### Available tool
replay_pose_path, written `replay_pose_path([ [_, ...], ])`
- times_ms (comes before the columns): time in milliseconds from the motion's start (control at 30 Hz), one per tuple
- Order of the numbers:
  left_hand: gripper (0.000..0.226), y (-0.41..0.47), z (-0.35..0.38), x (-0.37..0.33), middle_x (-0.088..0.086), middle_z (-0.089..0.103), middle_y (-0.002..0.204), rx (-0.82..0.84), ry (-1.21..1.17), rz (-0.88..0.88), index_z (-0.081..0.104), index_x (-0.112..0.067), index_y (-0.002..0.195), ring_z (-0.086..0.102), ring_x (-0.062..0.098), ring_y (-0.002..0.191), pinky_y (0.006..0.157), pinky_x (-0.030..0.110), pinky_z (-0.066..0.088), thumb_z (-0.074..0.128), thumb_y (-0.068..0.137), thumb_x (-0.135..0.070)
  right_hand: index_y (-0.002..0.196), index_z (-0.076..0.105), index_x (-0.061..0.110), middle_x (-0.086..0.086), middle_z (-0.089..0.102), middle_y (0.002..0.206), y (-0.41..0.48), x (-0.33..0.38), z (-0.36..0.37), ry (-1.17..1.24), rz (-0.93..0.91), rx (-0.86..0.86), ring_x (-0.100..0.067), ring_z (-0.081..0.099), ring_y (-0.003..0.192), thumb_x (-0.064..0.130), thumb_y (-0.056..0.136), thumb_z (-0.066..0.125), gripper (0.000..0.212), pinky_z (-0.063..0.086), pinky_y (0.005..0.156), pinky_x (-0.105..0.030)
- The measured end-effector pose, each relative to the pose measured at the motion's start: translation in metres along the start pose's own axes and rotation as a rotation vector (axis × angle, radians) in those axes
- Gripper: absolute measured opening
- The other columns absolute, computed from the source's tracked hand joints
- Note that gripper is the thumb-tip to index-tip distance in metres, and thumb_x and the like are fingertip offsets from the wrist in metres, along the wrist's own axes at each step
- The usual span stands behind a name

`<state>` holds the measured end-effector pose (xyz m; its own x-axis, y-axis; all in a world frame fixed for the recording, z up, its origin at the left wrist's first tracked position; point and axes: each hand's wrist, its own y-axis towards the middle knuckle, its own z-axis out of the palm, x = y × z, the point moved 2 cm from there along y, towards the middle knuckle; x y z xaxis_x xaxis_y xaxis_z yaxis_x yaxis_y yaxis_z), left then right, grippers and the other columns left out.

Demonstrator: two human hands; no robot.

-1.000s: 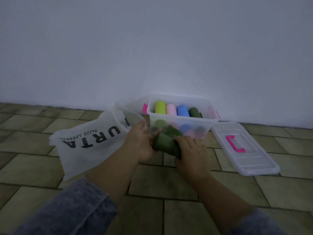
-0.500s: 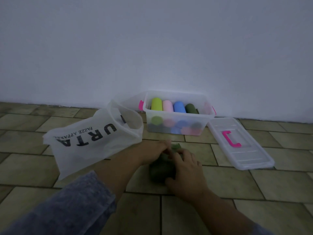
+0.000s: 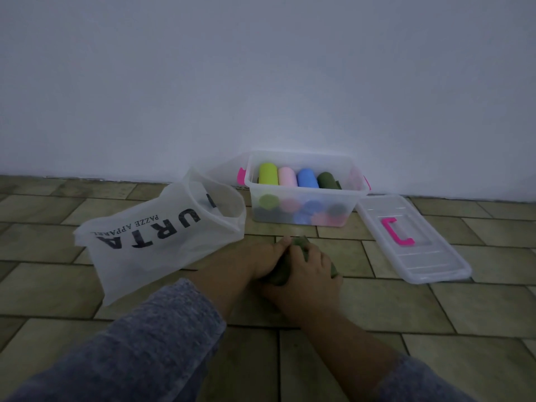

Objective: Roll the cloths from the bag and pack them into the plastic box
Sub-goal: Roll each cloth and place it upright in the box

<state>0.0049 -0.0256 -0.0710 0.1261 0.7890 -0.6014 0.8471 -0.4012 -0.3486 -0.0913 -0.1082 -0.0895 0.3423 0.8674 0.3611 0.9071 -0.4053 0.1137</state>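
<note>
Head view shows both hands pressed onto a dark green cloth (image 3: 280, 274) on the tiled floor (image 3: 377, 309), just in front of the clear plastic box (image 3: 301, 198). The left hand (image 3: 262, 258) and right hand (image 3: 307, 271) are curled closed over the bundle, fingers on top, so most of the fabric is hidden. Rolling appears to be under way. To do it well, I would keep both palms level and push forward evenly, tucking loose edges in so the roll comes out tight like the lime, pink, blue and green rolls (image 3: 301, 178) already packed. The white printed bag (image 3: 162, 236) lies open just left, and the lid (image 3: 414, 242) rests to the right.
</note>
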Motion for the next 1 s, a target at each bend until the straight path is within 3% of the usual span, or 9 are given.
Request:
replay_pose_path([
  [133,0.058,0.004,0.005,0.001,0.01,0.046,0.143,0.025,-0.082,0.095,0.051,-0.017,0.133,0.041,0.024,0.129,0.113,0.039,0.024,0.03,0.095,-0.056,0.101,0.051,0.041,0.012,0.056,0.103,-0.015,-0.006,-0.003,0.002,-0.104,-0.138,-0.024,0.044,0.109,0.072,0.056,0.047,0.055,0.039,0.085,-0.05],
  [267,0.071,0.006,0.009,-0.001,0.012,0.045,0.143,0.102,0.12,0.034,0.053,-0.016,0.132,0.042,0.027,0.129,0.109,0.037,0.025,0.018,0.093,-0.063,0.086,0.045,0.039,0.015,0.053,0.093,-0.03,-0.019,0.005,-0.07,-0.073,-0.062,-0.021,0.042,0.101,0.076,0.053,0.044,0.05,0.035,0.08,-0.045],
  [400,0.071,0.006,0.015,-0.006,0.016,0.039,0.147,0.106,0.213,0.004,0.043,-0.012,0.139,0.038,0.03,0.133,0.111,0.041,0.025,0.017,0.095,-0.061,0.089,0.043,0.04,0.014,0.053,0.098,-0.031,-0.022,0.006,-0.083,-0.051,0.01,-0.021,0.039,0.105,0.081,0.053,0.039,0.054,0.033,0.083,-0.047],
  [500,0.062,0.003,0.016,-0.004,0.012,0.033,0.151,0.135,0.258,0.084,0.035,-0.019,0.144,0.032,0.028,0.136,0.111,0.039,0.021,0.016,0.097,-0.055,0.099,0.046,0.042,0.015,0.052,0.105,-0.027,-0.029,0.001,-0.072,-0.105,0.103,-0.019,0.037,0.11,0.084,0.057,0.035,0.06,0.033,0.087,-0.046],
  [600,0.059,0.008,0.02,0.006,0.005,0.027,0.155,0.123,0.262,0.152,0.027,-0.025,0.147,0.027,0.024,0.14,0.114,0.038,0.017,0.018,0.098,-0.055,0.114,0.048,0.042,0.014,0.054,0.112,-0.022,-0.04,-0.009,0.006,-0.167,0.22,-0.016,0.04,0.113,0.064,0.074,0.033,0.049,0.031,0.091,-0.043],
  [733,0.055,0.007,0.027,0.015,0.0,0.03,0.154,0.033,0.162,0.233,0.033,-0.024,0.146,0.028,0.02,0.139,0.115,0.037,0.018,0.028,0.098,-0.051,0.114,0.048,0.036,0.009,0.052,0.099,-0.015,-0.043,-0.017,0.128,-0.146,0.263,-0.017,0.046,0.105,0.035,0.083,0.043,0.032,0.032,0.09,-0.038],
  [867,0.042,-0.014,0.033,0.014,-0.001,0.045,0.14,-0.123,0.015,0.369,0.046,-0.028,0.135,0.044,0.016,0.121,0.099,0.028,0.033,0.048,0.094,-0.035,0.113,0.046,0.031,0.0,0.058,0.108,-0.01,-0.044,-0.016,0.117,-0.124,0.273,-0.02,0.05,0.105,0.033,0.082,0.048,0.031,0.033,0.091,-0.038],
  [1000,0.042,-0.041,0.053,0.026,-0.003,0.05,0.13,-0.162,0.015,0.393,0.043,-0.029,0.134,0.048,0.012,0.111,0.091,0.024,0.036,0.049,0.093,-0.033,0.113,0.046,0.03,-0.001,0.059,0.108,-0.003,-0.044,-0.017,0.156,-0.101,0.288,-0.022,0.052,0.103,0.034,0.082,0.052,0.031,0.036,0.09,-0.038],
])
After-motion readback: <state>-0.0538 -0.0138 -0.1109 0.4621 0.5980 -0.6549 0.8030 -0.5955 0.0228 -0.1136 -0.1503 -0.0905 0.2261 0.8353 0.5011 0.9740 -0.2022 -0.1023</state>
